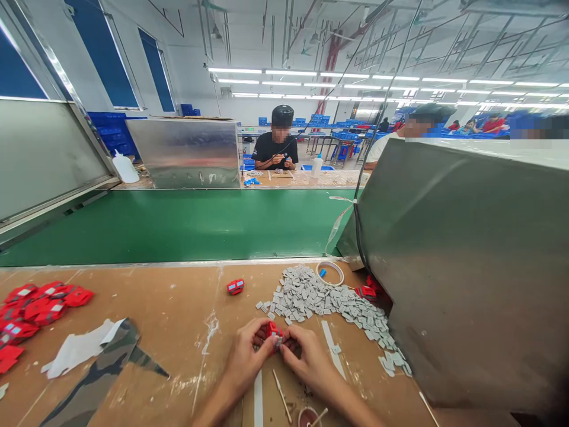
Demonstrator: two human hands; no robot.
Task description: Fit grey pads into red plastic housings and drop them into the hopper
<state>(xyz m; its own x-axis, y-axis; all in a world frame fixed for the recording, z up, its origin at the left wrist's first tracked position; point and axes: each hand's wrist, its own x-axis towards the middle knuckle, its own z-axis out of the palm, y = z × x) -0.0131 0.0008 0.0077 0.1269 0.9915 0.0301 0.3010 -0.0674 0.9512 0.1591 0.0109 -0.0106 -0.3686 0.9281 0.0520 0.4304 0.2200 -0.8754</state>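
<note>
My left hand (245,356) and my right hand (307,357) meet over the brown worktable (178,320), fingers pinched together on one small red plastic part (272,330) with a grey piece at its tip. Just beyond the hands lies a heap of small grey square pieces (324,299). Another red part (235,286) lies alone on the table further back. A pile of the same red parts (33,308) sits at the far left.
A green conveyor belt (178,225) runs behind the table. A large metal housing (471,261) fills the right side. A tape roll (330,271), white paper (77,350), camouflage cloth (102,373), thin sticks and a small round dish (306,417) lie nearby. A person in black (278,145) works opposite.
</note>
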